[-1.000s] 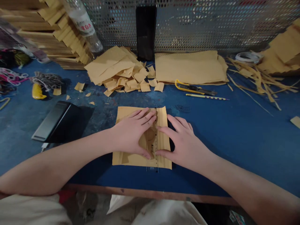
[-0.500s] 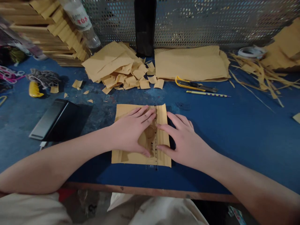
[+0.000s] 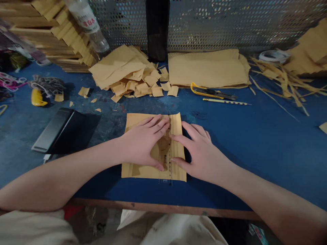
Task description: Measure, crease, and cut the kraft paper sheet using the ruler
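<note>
Left hand: the left hand (image 3: 141, 144) lies flat, palm down, fingers spread open and gripping nothing, pressing on the tan kraft-paper sheet (image 3: 135, 170) and on the clear plastic ruler (image 3: 169, 160).
Right hand: the right hand (image 3: 201, 153) is also open and flat, with its fingertips on the right strip of the sheet just beside the ruler's edge; it clasps nothing.
Paper sheet: it lies flat on the blue worktable (image 3: 255, 143), near the near edge, in the middle of the scene.
Ruler: it runs near-to-far over the right part of the sheet, between the two hands, and its near end pokes past the sheet's near edge.
Far middle: a heap of cut tan paper scraps (image 3: 133, 76) and, to its right, a stack of tan paper sheets (image 3: 208, 68).
Tools: a yellow utility knife (image 3: 212, 92) and a thin yellow pencil (image 3: 224, 101) lie just in front of that stack.
Left side: a flat black box (image 3: 63, 131) sits left of the left forearm.
Far left: a clear plastic bottle (image 3: 88, 23) leans against stacked wooden slats (image 3: 51, 34).
Far right: long tan paper strips (image 3: 283, 83) lie scattered.
</note>
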The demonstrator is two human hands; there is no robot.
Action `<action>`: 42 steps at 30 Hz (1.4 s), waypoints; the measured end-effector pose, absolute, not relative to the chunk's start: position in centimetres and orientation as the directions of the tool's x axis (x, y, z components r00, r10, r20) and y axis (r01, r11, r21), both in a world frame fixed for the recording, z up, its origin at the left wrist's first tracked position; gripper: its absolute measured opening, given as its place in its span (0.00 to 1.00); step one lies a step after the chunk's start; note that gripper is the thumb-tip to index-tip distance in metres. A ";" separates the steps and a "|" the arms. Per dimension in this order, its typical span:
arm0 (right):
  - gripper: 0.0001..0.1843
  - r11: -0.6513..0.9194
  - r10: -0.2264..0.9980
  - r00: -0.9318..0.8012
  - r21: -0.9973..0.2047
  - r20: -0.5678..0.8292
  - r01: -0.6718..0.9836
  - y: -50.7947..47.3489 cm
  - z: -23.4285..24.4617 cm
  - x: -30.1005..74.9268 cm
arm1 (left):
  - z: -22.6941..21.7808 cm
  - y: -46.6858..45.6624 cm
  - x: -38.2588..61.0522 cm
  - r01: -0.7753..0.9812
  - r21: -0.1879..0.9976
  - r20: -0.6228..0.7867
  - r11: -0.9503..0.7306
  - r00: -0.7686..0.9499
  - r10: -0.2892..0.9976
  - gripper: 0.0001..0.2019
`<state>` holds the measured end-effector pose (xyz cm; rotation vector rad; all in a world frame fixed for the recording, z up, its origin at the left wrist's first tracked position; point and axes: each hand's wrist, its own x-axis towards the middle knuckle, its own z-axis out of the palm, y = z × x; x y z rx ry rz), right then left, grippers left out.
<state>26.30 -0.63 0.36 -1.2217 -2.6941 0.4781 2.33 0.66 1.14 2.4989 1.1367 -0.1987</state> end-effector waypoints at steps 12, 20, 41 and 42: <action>0.27 0.627 0.749 -0.663 -0.338 0.011 0.702 -0.6 0.3 26.3 | 0.9 0.7 2.2 0.745 0.306 -0.266 -0.593 0.665 0.698 0.65; 0.28 0.622 0.749 -0.662 -0.347 0.002 0.702 -0.6 0.5 26.2 | 0.9 0.7 2.1 0.742 0.304 -0.255 -0.597 0.667 0.700 0.64; 0.16 0.433 0.880 -0.466 -0.560 0.093 0.706 0.9 1.2 27.8 | 1.5 0.8 2.8 0.763 0.168 -0.331 -0.625 0.641 0.693 0.69; 0.10 0.374 0.896 -0.445 -0.565 0.013 0.736 1.0 1.8 27.9 | 1.5 0.7 2.8 0.764 0.158 -0.332 -0.626 0.638 0.695 0.69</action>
